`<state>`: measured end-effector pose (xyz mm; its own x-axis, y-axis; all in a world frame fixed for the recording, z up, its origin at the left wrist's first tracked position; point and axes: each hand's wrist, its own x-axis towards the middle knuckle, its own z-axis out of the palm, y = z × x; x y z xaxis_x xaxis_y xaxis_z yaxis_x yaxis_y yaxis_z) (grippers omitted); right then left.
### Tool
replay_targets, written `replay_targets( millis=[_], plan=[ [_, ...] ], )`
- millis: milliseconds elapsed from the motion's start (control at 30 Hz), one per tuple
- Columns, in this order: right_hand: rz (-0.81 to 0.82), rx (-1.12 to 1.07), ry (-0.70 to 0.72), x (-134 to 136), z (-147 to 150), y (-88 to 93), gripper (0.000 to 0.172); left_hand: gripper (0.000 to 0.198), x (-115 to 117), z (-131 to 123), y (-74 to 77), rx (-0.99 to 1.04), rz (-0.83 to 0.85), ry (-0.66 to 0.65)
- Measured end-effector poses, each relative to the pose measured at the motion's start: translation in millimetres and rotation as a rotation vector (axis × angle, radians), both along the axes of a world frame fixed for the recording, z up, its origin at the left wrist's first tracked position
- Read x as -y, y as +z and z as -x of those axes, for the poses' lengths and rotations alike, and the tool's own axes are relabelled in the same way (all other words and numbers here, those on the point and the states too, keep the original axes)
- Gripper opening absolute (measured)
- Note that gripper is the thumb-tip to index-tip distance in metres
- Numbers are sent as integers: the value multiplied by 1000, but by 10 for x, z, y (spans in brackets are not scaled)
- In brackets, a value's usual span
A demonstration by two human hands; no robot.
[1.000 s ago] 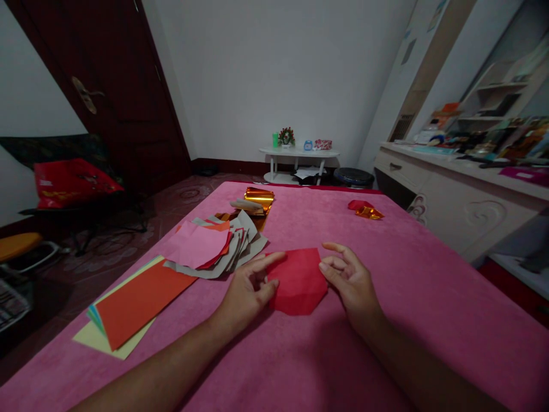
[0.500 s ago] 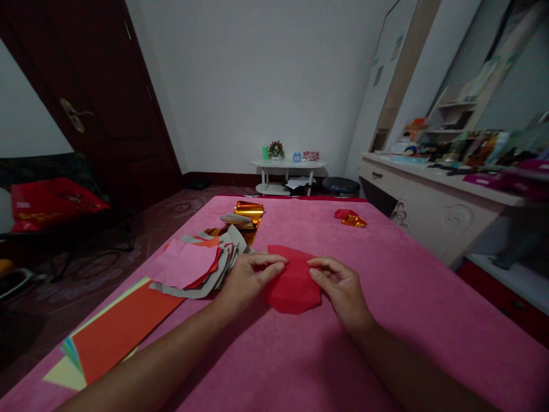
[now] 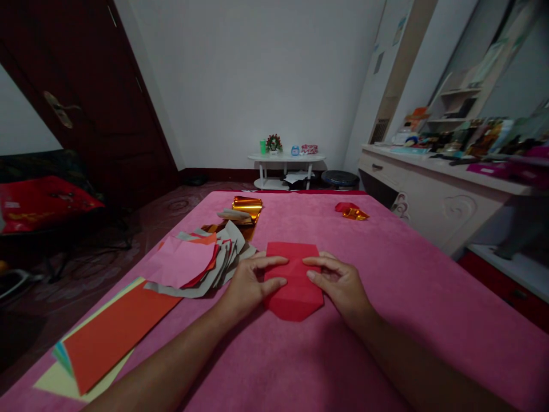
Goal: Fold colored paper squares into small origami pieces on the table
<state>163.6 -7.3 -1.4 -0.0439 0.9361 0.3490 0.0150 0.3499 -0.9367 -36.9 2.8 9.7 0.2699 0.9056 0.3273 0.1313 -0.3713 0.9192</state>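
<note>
A folded red paper lies flat on the pink tablecloth in front of me. My left hand rests on its left edge, forefinger stretched across the paper and thumb pressing on it. My right hand lies on the right edge, its fingers pressing the paper down, fingertips nearly meeting those of the left hand over the middle of the sheet.
A fan of cut coloured and grey papers lies to the left, with orange and yellow sheets nearer the corner. Gold foil and a small red-gold scrap sit at the far side. A white cabinet stands to the right.
Both hands have closed in over the red paper; its upper part has been folded, and the fingertips now press along the middle. The view has shifted slightly.
</note>
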Motion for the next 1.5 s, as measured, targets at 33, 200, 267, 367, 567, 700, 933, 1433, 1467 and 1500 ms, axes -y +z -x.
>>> replay_targets(
  millis=[33, 200, 267, 367, 567, 700, 933, 1433, 1467, 1500],
  plan=[
    [10, -16, 15, 0, 2, -5, 20, 31, 1, 4, 4, -1, 3, -20],
    [72, 45, 80, 19, 7, -25, 27, 24, 29, -26, 25, 42, 71, -44],
    [99, 98, 94, 29, 9, -31, 28, 23, 47, -46, 20, 69, 123, -46],
    [130, 104, 101, 42, 14, -35, 29, 26, 67, -66, 1, 118, 192, -62],
    [183, 5, 100, 51, 22, -47, 33, 33, 78, -91, -27, 160, 243, -42],
    [215, -60, 42, 33, 30, -57, 34, 30, 86, -113, -33, 109, 167, 61],
    [190, -52, 2, 38, 60, -32, 32, 32, 100, -135, -36, 165, 214, 115],
    [200, -23, -92, 36, 57, 7, 22, 19, 106, -114, -24, 80, 188, 153],
    [213, -47, -88, 35, 52, 2, 24, 17, 115, -109, -12, 64, 163, 156],
    [222, -68, -86, 34, 48, -3, 25, 16, 122, -104, -2, 46, 134, 156]
  ],
)
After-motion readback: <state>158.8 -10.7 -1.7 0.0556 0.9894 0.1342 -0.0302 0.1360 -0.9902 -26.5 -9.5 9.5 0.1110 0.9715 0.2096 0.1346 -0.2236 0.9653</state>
